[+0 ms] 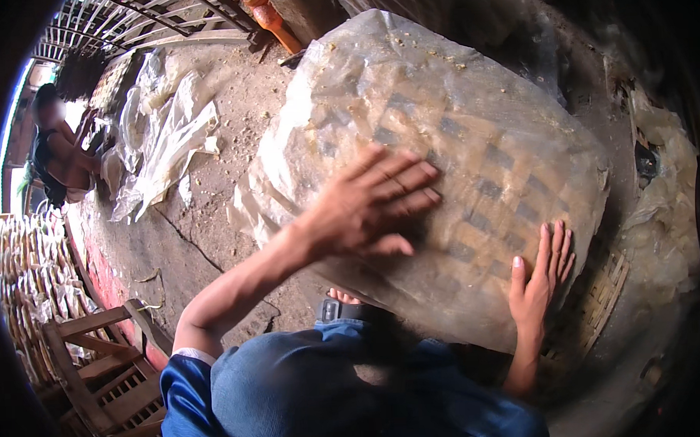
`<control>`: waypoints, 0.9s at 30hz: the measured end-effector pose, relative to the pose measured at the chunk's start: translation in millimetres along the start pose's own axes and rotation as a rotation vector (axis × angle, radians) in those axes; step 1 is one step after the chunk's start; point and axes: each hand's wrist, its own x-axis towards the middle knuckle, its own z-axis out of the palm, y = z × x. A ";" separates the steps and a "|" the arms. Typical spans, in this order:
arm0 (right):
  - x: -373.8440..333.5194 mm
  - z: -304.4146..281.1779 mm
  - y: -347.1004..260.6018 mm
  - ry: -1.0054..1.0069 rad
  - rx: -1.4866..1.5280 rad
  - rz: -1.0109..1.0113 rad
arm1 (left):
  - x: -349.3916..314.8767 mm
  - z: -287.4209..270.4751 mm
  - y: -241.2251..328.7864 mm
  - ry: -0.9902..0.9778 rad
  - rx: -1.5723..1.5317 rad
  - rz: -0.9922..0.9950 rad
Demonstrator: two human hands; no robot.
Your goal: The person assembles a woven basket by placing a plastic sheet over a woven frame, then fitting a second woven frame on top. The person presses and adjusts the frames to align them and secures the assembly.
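Note:
A large, roughly rectangular slab wrapped in cloudy plastic sheeting (438, 84) lies in front of me. Rows of dark, block-like patches show through the plastic; what is beneath it I cannot make out for certain. Over its near left part is my left hand (376, 198), fingers spread, palm down and slightly blurred. Whether that palm touches the plastic is unclear. Near the right edge my right hand (541, 277) rests flat on the sheeting with its fingers stretched out. Neither hand holds anything.
A person (62, 148) sits at the far left beside a crumpled white plastic sheet (166, 132). A wooden slatted frame (101, 373) stands at the lower left. An orange bottle-shaped thing (270, 21) is at the top. Woven strips (603, 302) show below the slab's right edge.

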 end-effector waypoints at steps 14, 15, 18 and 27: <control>3.6 1.3 0.3 0.027 0.024 0.017 | 33.2 -70.7 -49.4 0.088 -0.002 -0.125; 4.2 -0.1 0.3 0.029 0.024 0.016 | 48.2 -51.9 -32.8 -0.005 0.210 0.010; 3.7 -0.2 -0.9 0.002 0.022 0.020 | 105.4 -13.2 -1.5 -0.026 0.137 0.221; 4.4 -4.1 2.5 -0.010 -0.022 0.066 | 109.6 -59.9 -122.3 0.226 0.307 -0.294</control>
